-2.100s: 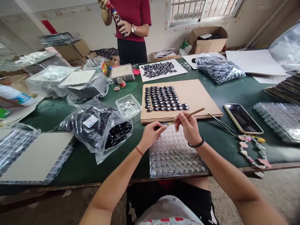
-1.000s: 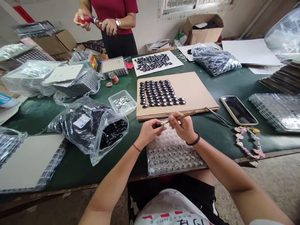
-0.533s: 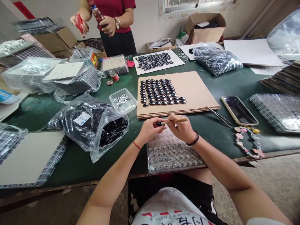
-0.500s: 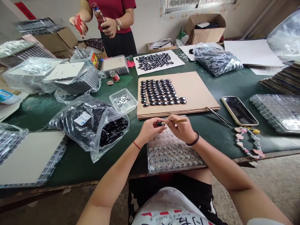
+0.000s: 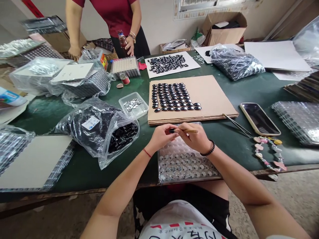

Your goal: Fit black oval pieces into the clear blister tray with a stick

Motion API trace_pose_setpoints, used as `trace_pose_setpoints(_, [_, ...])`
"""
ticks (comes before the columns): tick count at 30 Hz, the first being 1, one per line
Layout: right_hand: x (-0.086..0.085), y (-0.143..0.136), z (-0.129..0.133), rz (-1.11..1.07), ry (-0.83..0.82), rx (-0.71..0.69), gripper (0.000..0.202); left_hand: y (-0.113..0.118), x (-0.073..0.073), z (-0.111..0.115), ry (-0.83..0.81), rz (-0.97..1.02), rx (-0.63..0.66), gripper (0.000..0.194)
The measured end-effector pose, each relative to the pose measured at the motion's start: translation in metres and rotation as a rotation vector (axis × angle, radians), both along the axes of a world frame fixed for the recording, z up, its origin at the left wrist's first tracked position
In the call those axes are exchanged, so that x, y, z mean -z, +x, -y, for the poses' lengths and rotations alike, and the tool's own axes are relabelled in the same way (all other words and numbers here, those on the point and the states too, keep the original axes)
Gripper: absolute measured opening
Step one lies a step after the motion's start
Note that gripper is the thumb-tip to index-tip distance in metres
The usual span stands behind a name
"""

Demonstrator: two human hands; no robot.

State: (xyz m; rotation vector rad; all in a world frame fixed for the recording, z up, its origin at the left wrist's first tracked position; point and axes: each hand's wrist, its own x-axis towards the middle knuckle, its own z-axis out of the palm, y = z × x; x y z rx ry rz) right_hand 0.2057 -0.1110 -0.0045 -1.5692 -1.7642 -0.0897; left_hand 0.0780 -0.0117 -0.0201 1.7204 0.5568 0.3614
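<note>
My left hand (image 5: 162, 136) pinches a small black glossy piece (image 5: 171, 131) at its fingertips. Against that piece, my right hand (image 5: 194, 137) holds a thin wooden-handled tool (image 5: 191, 131), its tip hidden by the fingers. Both hands are above a clear plastic tray (image 5: 179, 150) with round cells; its nearer rows hold small round items. Beyond them, rows of black oval pieces (image 5: 171, 96) lie on a stack of brown boards (image 5: 214, 96). Left of the boards, a clear box (image 5: 141, 109) contains small silvery parts, and an open plastic bag (image 5: 82, 139) is full of black pieces.
Tweezers (image 5: 236, 125), a phone (image 5: 260, 118) and a beaded bracelet (image 5: 259, 155) lie to the right. Across the green table (image 5: 129, 136), a person in a red top (image 5: 116, 16) holds a bottle (image 5: 123, 41). A white board (image 5: 174, 71) bears more black pieces.
The person across the table has lowered the bottle and reached the other hand down towards the left-side boxes. The view has shifted slightly. My hands keep nearly the same pose.
</note>
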Motion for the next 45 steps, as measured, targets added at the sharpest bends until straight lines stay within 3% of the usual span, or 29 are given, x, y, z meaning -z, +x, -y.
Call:
trace_pose_setpoints(11, [0.001,-0.001,0.001,-0.04,-0.039,-0.008,0.024,-0.002,0.0,-0.001,-0.067,0.026,0.035,0.038])
trace_pose_setpoints(14, [0.001,0.002,-0.003,-0.316,-0.095,0.02,0.027,-0.002,0.0,-0.001,-0.149,0.029,0.046,0.037])
trace_pose_setpoints(19, [0.006,0.01,-0.013,-1.055,-0.304,-0.062,0.036,-0.001,-0.003,0.002,-0.244,0.008,0.025,0.036])
trace_pose_setpoints(23, [0.007,0.013,-0.017,-1.29,-0.267,0.005,0.041,-0.001,-0.002,0.006,-0.306,0.023,0.058,0.037])
trace_pose_setpoints(27, [0.005,0.014,-0.015,-1.208,-0.128,0.002,0.046,-0.001,-0.001,0.007,-0.28,0.066,0.025,0.036])
trace_pose_setpoints(32, [0.006,0.009,-0.011,-0.749,-0.292,-0.037,0.027,-0.001,0.001,0.01,-0.18,0.112,-0.111,0.039])
trace_pose_setpoints(34, [0.007,0.008,-0.01,-0.661,-0.35,-0.047,0.026,0.0,0.002,0.01,-0.139,0.106,-0.121,0.039])
trace_pose_setpoints(41, [0.014,0.013,-0.014,-0.723,-0.339,-0.025,0.02,-0.002,-0.002,0.013,0.17,0.086,-0.042,0.036])
trace_pose_setpoints(45, [0.013,0.011,-0.013,-0.72,-0.271,-0.051,0.018,-0.005,-0.006,0.021,0.152,0.088,-0.01,0.04])
